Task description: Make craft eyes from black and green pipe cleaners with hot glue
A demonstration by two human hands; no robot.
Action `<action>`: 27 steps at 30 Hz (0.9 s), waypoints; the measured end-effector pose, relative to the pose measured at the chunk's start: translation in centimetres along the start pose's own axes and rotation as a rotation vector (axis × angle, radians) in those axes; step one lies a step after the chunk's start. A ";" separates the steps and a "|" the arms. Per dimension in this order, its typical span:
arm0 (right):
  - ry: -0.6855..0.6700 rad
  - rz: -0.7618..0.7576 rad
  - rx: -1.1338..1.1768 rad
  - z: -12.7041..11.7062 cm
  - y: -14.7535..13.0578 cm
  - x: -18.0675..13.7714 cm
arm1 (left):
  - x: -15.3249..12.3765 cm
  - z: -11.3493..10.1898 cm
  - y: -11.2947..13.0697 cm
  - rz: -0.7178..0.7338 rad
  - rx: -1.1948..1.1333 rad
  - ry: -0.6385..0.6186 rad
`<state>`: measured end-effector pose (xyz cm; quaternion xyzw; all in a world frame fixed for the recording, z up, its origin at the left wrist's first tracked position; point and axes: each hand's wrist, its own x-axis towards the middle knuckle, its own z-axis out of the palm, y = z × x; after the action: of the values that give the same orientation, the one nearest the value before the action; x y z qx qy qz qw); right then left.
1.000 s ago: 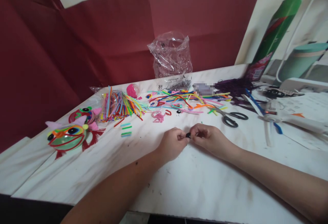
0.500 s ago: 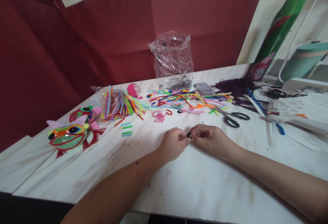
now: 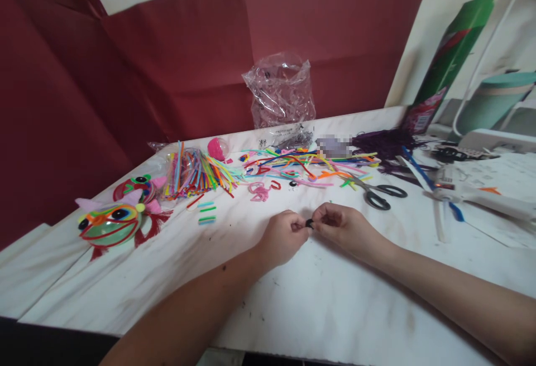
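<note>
Between my fingertips is a small black piece (image 3: 309, 224), too small to make out fully. My left hand (image 3: 285, 236) pinches it from the left, and my right hand (image 3: 341, 229) pinches it from the right. Both hands are just above the white marble-patterned table (image 3: 293, 310). Beyond them lie a tangle of pink pipe cleaner (image 3: 258, 191) and a black-and-white googly eye (image 3: 293, 183). Black-handled scissors (image 3: 377, 194) rest open to the right of my right hand. Short green and blue pipe cleaner pieces (image 3: 206, 213) lie to the left of my left hand.
Two decorated fish-like figures (image 3: 111, 224) with red tassels stand at left, near a bundle of pipe cleaners (image 3: 195, 173). Loose pipe cleaners (image 3: 293, 159) spread behind. At right are a white glue gun (image 3: 481, 196), purple fringe (image 3: 385, 143) and a green box (image 3: 456, 59). A clear bag (image 3: 282, 95) stands at the back.
Both hands stay almost in place, still pinching the small black piece, which has turned slightly between the fingertips. The camera view has shifted a little. Nothing else has moved.
</note>
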<state>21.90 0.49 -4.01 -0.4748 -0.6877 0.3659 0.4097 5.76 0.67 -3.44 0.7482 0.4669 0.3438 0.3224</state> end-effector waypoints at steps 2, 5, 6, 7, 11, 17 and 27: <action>0.003 0.017 0.044 -0.2 -0.2 0.1 | 0.0 0.0 0.0 -0.003 -0.002 0.005; 0.031 0.042 0.116 -0.5 -0.4 0.2 | 0.0 0.0 -0.2 -0.023 -0.026 0.009; 0.043 0.058 0.123 -0.6 -0.4 0.3 | 0.0 -0.1 -0.3 -0.034 -0.041 0.006; 0.050 0.074 0.122 -0.7 -0.3 0.3 | 0.1 -0.1 -0.3 -0.048 -0.061 0.002; 0.001 -0.040 0.023 -0.7 -0.3 -0.1 | 0.2 -0.3 -0.5 -0.088 -0.145 -0.001; -0.071 -0.351 -0.259 -0.4 -0.9 -0.9 | 0.2 -0.7 -0.2 -0.052 -0.162 -0.058; -0.005 -0.351 -0.276 -0.5 -0.7 -0.6 | 0.1 -0.9 0.3 -0.025 -0.188 0.004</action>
<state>22.20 -0.17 -3.37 -0.3987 -0.8042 0.1925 0.3966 5.21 0.77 -2.68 0.7081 0.4424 0.3837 0.3945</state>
